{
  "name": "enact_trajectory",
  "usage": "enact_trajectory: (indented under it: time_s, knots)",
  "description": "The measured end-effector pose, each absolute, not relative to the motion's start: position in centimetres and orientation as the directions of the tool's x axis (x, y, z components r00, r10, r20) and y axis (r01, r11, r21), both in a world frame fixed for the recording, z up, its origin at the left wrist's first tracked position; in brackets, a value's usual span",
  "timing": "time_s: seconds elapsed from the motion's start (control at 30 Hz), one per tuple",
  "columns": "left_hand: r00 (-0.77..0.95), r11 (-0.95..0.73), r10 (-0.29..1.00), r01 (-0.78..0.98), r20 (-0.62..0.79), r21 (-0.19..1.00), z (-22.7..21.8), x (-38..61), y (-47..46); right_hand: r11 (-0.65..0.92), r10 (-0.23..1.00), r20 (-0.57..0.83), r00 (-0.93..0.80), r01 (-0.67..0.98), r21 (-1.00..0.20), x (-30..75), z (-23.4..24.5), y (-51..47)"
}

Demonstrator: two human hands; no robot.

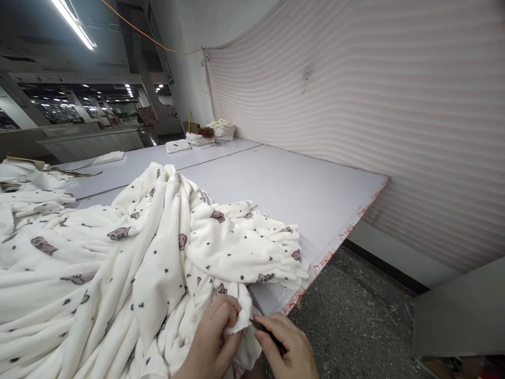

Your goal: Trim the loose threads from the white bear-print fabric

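Observation:
A big heap of white fleece fabric (pixel 130 263) printed with small hearts and pink-brown animals lies on the pale work table (pixel 284 189). At the bottom edge my left hand (pixel 211 342) pinches a corner of this fabric between thumb and fingers. Beside it my right hand (pixel 288 345) is closed round a small dark tool (pixel 270 331), possibly thread snips, whose tip touches the pinched corner. Cut pieces of the same fabric (pixel 256 247) lie stacked near the table's front edge.
Folded stacks of fabric (pixel 213 134) sit at the table's far end. A striped pink cloth (pixel 374 105) hangs along the right wall. More white fabric (pixel 27 179) lies at the far left. Dark speckled floor (pixel 355 316) lies past the table's edge.

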State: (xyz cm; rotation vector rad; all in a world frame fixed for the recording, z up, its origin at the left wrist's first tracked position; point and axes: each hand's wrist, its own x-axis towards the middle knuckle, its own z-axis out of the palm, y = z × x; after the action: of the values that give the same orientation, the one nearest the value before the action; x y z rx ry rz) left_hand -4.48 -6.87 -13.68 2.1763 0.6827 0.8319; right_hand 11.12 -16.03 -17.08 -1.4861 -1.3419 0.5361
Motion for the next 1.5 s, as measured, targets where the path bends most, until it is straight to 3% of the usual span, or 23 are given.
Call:
enact_trajectory:
  time_s: [0.1,0.17,0.23,0.33,0.4,0.47,0.53,0.6,0.73,0.83,0.93,1.0,1.13,1.5]
  knots:
    - [0.613,-0.621,0.688,0.222,0.388,0.752,-13.4,-4.4,-6.7,0.114,0.879,0.281,0.385,0.403,-0.908,10.6,-17.7,-15.7]
    - [0.606,-0.57,0.721,0.243,0.336,0.785,-13.1,-4.4,-6.5,0.092,0.867,0.273,0.416,0.407,-0.909,10.4,-17.8,-15.1]
    - [0.638,-0.386,0.76,0.289,0.125,0.876,-12.6,-4.4,-6.1,0.05,0.859,0.254,0.445,0.42,-0.906,10.4,-17.7,-14.3]
    - [0.647,0.04,0.726,0.301,-0.235,0.953,-12.0,-4.3,-5.6,0.001,0.845,0.194,0.498,0.361,-0.933,10.8,-17.1,-13.3]
    - [0.631,0.233,0.703,0.232,-0.329,0.944,-11.7,-4.3,-5.4,0.082,0.85,0.231,0.473,0.315,-0.946,10.9,-16.8,-13.2]
    - [0.623,0.311,0.701,0.168,-0.345,0.935,-11.7,-4.3,-5.3,0.201,0.851,0.335,0.405,0.339,-0.919,10.6,-16.7,-13.4]
    - [0.637,0.292,0.704,0.144,-0.315,0.945,-11.8,-4.3,-5.4,0.25,0.855,0.401,0.329,0.416,-0.874,10.2,-16.9,-13.7]
    - [0.657,0.233,0.7,0.159,-0.279,0.959,-12.1,-4.2,-5.5,0.198,0.87,0.37,0.325,0.457,-0.867,9.7,-17.3,-13.7]
    - [0.645,0.071,0.731,0.256,-0.225,0.964,-12.3,-4.1,-5.7,0.052,0.874,0.218,0.435,0.362,-0.931,8.8,-17.5,-12.9]
    - [0.628,-0.036,0.75,0.349,-0.206,0.936,-11.9,-4.0,-5.6,0.034,0.892,0.145,0.428,0.256,-0.966,8.8,-17.1,-12.5]
    - [0.602,0.027,0.764,0.332,-0.234,0.943,-11.5,-4.2,-5.5,0.078,0.921,0.139,0.365,0.177,-0.981,9.6,-16.9,-12.8]
    - [0.598,0.075,0.758,0.316,-0.26,0.946,-11.5,-4.4,-5.5,0.109,0.925,0.181,0.334,0.224,-0.969,10.2,-17.0,-13.3]
    - [0.624,0.018,0.742,0.348,-0.246,0.937,-11.6,-4.6,-5.5,0.069,0.939,0.174,0.297,0.333,-0.94,10.8,-17.2,-13.7]
    - [0.639,-0.021,0.735,0.356,-0.226,0.934,-12.0,-4.4,-5.4,0.011,0.95,0.115,0.292,0.335,-0.942,11.1,-17.2,-14.3]
